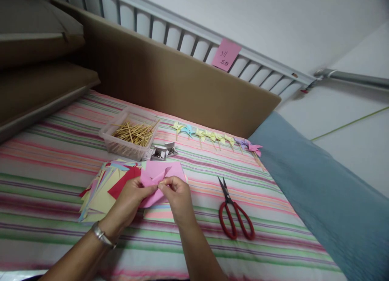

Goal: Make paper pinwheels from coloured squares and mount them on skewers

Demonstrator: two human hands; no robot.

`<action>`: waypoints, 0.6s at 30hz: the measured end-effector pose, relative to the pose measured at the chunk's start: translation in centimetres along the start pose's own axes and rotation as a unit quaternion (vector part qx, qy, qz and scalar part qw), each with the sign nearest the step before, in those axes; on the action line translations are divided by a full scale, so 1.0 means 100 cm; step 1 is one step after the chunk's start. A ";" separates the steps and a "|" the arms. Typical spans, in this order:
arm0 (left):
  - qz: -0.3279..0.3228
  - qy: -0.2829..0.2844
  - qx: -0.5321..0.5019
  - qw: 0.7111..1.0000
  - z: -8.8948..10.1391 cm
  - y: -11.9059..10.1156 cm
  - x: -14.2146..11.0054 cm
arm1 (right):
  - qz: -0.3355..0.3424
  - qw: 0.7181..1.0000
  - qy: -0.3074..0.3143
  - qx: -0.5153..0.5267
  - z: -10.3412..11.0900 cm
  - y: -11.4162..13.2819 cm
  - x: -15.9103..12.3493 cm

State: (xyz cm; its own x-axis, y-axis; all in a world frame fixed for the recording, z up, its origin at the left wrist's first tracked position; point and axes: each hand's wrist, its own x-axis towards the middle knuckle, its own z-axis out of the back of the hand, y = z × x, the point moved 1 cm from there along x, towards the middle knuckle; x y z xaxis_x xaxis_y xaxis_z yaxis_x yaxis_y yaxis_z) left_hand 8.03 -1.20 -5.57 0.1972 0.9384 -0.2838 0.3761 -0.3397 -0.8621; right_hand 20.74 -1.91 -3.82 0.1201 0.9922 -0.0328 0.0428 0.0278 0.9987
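A pink sheet of paper (152, 199) is between my two hands, with a flap folded in toward its middle. My left hand (133, 191), below a silver bracelet, pinches the paper from the left. My right hand (177, 191) pinches it close by, the fingertips of both hands nearly meeting at the centre. Whether something small sits between the fingertips cannot be made out. Under and left of the hands lies a loose pile of coloured paper (105, 191), a red sheet (123, 183) on top. More coloured sheets (159, 214) lie beneath the pink paper.
Red-handled scissors (230, 206) lie to the right, blades pointing away. Behind the hands stand a clear plastic box (121, 150) of wooden sticks and small open boxes (159, 152) of metal bits. Several paper pinwheels (209, 136) line the back before a brown board (170, 78).
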 end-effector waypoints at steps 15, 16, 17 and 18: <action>-0.004 0.033 -0.027 0.999 -0.004 -0.011 -0.006 | 0.065 0.993 0.041 -0.087 0.002 0.001 -0.002; -0.007 0.026 -0.023 0.999 -0.004 -0.013 -0.006 | 0.072 0.992 0.045 -0.097 0.003 0.002 -0.003; -0.008 0.017 -0.016 1.000 -0.003 -0.014 -0.006 | 0.077 0.990 0.051 -0.104 0.004 0.003 -0.004; -0.010 0.007 -0.009 1.000 -0.003 -0.015 -0.007 | 0.077 0.989 0.060 -0.109 0.005 0.004 -0.006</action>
State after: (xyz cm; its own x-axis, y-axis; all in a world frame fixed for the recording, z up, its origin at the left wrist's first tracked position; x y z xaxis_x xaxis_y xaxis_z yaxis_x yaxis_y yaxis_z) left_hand 7.59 -1.33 -3.94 0.2025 0.9438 -0.2612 0.3954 -0.3228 -0.8599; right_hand 21.23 -2.52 -3.41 -0.0096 0.9936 0.1122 -0.1825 -0.1120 0.9768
